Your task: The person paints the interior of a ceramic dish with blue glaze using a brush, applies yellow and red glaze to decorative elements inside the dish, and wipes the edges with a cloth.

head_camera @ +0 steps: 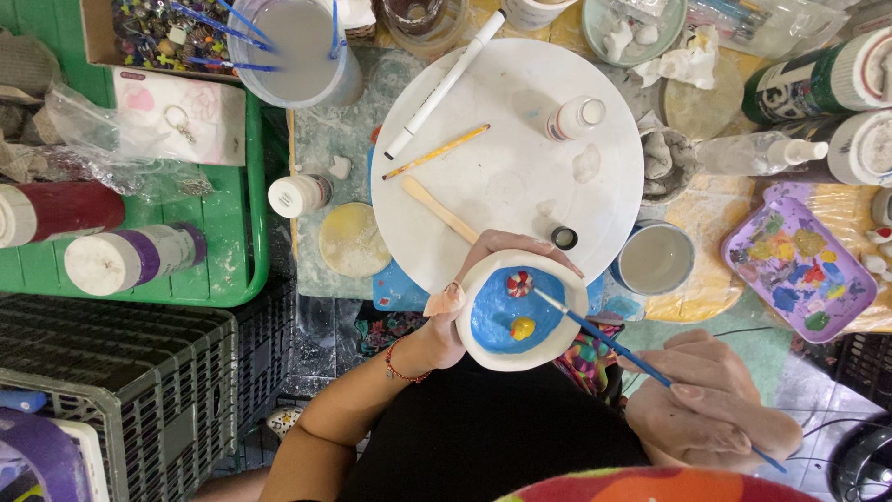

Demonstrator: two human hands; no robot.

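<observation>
Over your lap, your left hand (444,321) cupped the fragile clay bowl (517,311) by its rim; your right hand (711,395) pinched the light brush (604,339).

a white and pink tissue pack (181,116) lies on the green tray (232,232), with a cardboard box (98,33) of beads above it. two dark bottles with green and white labels (808,84) lie at the worktop's right edge. a small white bottle with a pale label (574,119) lies on the round white board (506,177).

Cluttered table (334,139), round white board (506,177), green tray (232,242), purple palette (799,270)
</observation>
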